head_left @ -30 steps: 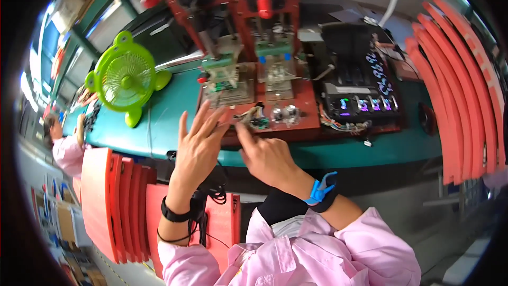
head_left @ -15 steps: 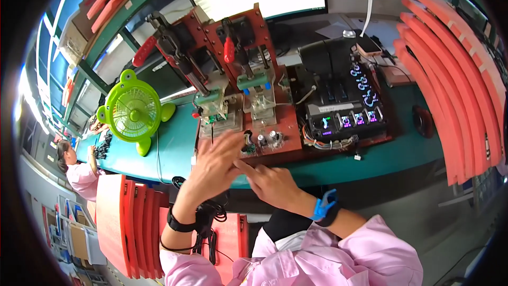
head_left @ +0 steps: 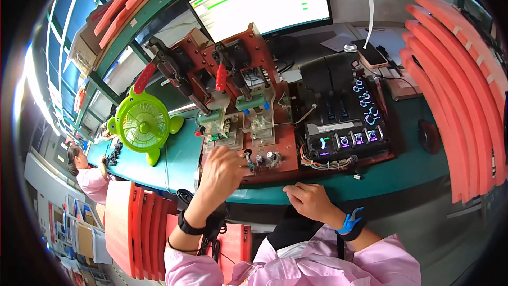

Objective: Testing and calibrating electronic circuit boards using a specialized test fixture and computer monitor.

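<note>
The person's left hand (head_left: pixel 221 175) is bent inward over the fixture's front left edge, fingers curled; whether it grips or touches anything cannot be told. The right hand (head_left: pixel 309 200) is loosely folded at the bench's (head_left: pixel 370 185) front edge, its palm hidden, so any hold cannot be told. The red fixture (head_left: pixel 286 145) lies just beyond the left hand, and a board (head_left: pixel 216 136) sits under its left clamp (head_left: pixel 144 78). Right of it stands a black box (head_left: pixel 346 140); left, a green fan (head_left: pixel 143 124); behind, a monitor (head_left: pixel 264 5).
</note>
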Available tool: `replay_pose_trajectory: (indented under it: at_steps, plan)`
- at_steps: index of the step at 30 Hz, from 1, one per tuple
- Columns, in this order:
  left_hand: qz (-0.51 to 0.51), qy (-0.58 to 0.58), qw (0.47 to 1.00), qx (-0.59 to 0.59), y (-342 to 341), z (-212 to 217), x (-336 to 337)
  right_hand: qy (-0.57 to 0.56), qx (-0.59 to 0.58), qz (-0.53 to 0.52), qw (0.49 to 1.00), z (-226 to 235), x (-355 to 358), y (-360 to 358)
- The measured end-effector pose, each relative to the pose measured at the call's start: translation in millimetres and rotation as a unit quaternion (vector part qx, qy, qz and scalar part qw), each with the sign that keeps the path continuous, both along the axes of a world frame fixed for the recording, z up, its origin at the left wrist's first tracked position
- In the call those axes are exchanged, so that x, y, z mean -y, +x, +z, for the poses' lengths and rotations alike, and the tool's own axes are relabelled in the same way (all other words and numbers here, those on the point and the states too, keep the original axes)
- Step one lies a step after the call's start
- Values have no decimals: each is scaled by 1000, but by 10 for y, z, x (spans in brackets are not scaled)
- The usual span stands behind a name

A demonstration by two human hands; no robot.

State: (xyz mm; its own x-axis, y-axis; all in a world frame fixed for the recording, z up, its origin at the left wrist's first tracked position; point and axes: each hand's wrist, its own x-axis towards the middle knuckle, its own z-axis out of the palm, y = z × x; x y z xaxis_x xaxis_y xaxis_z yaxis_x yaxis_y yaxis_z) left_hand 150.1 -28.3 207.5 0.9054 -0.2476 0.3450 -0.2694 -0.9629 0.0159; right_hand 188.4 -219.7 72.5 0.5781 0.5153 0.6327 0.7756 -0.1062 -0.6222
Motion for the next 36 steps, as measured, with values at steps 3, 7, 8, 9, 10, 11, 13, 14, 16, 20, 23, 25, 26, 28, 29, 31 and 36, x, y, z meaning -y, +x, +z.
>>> replay_pose_trajectory:
  at_steps: [3,7,8,9,10,11,13,14,16,20,23,25,26,28,29,31,36]
  plan:
    - [41,-29,998,-23,-65,-71,-65,17,-11,-5,1000,-15,29,8]
    - [46,-81,996,-4,-28,-93,-118,2,-23,16,1000,20,34,-10]
    - [37,-102,994,10,-16,-103,-132,4,-24,17,1000,18,24,-6]
    - [35,-104,994,7,-1,-117,-124,3,-26,14,1000,13,29,-7]
    - [36,-95,995,13,7,-127,-104,2,-28,12,1000,9,33,-8]
    - [38,-86,995,20,11,-137,-86,-1,-31,10,999,12,32,-7]
    - [37,-80,996,25,14,-173,-94,-4,-32,9,999,31,17,-7]
    - [42,-77,996,31,15,-194,-105,-4,-32,10,999,33,13,-2]
    - [53,-69,995,45,-3,-219,-119,-10,-39,4,999,27,8,-9]
    - [91,-49,994,24,-90,-201,-63,-15,-38,-9,999,61,-77,-29]
    - [157,36,986,31,-204,-199,-12,-18,-23,-25,999,221,-208,-172]
    - [192,78,978,34,-252,-209,-24,-64,-9,-7,998,451,-307,-213]
    - [191,71,979,24,-261,-214,-35,-63,-9,-6,998,460,-367,-228]
    - [189,55,980,4,-271,-215,-58,-113,-10,-14,994,432,-487,-237]
    - [191,53,980,3,-283,-227,-83,-139,-12,-16,990,398,-534,-241]
    - [181,52,982,-20,-287,-244,-128,-135,1,-15,991,353,-557,-200]
    - [183,43,982,-29,-368,-287,-184,-122,4,-8,992,389,-543,-181]
